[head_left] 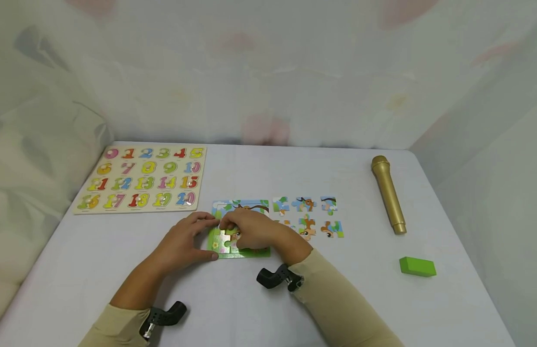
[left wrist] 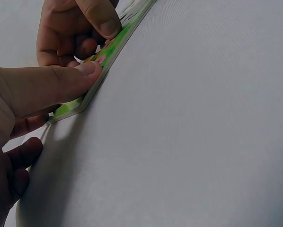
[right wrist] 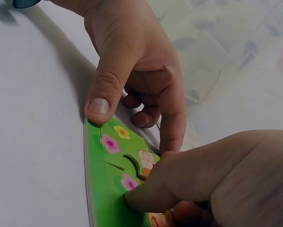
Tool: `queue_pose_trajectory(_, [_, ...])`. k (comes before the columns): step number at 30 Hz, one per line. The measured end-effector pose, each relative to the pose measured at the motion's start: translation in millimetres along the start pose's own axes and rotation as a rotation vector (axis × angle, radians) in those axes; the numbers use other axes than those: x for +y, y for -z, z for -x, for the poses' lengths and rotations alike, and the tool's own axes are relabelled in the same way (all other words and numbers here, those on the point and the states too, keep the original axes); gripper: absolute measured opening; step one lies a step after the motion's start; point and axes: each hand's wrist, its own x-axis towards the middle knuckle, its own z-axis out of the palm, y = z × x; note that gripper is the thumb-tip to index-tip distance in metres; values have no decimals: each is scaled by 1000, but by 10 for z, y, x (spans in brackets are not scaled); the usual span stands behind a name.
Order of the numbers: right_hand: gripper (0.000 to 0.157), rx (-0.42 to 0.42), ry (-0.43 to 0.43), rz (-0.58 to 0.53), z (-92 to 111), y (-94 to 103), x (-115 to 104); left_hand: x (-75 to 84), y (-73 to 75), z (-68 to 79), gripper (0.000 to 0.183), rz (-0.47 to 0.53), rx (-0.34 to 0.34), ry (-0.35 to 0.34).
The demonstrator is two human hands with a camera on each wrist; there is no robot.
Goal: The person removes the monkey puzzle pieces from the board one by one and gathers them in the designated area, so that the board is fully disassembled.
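Note:
A small green-and-blue picture puzzle board (head_left: 240, 256) lies flat on the table in the head view. My left hand (head_left: 181, 243) rests at its left side, thumb on the lower left corner and fingertips near the upper left edge, steadying it. Over the board is my right hand (head_left: 257, 229), its index finger bent down and its thumb (right wrist: 141, 194) touching the green surface. Other fingers of that hand are curled; whether they pinch a piece is hidden. Part of a monkey picture and pink flowers (right wrist: 110, 143) show on the board. Loose puzzle pieces (head_left: 305, 204) lie to its right.
A wooden number board (head_left: 138, 180) lies at the back left. Toward the right are a gold toy microphone (head_left: 388, 195) and a green block (head_left: 417, 267). Patterned cloth (head_left: 268, 72) hangs behind the white table (head_left: 225, 308).

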Motion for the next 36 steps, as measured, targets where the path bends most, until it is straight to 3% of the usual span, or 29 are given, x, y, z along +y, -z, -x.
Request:
queue_pose_trajectory(3, [55, 4, -4, -25, -3, -5, 2, 4, 3, 1, 79, 10, -1, 2])
queue_pose_trajectory(10, [33, 38, -21, -128, -32, -35, -39, 5, 7, 5, 81, 13, -8, 10])
queue_pose_trajectory(16, [25, 98, -58, -179, -25, -115, -93, 4, 23, 9, 80, 11, -6, 13])
queue_pose_trajectory(27, [21, 119, -110, -409, -4, -114, -107, -19, 17, 28, 82, 28, -10, 17])
queue_pose_trajectory(33, [24, 94, -74, -578, 27, -68, -56, -8, 19, 16, 81, 31, -14, 19])
queue_pose_trajectory(36, [25, 89, -61, -608, 55, -27, -46, -7, 9, 10, 80, 35, -17, 18])
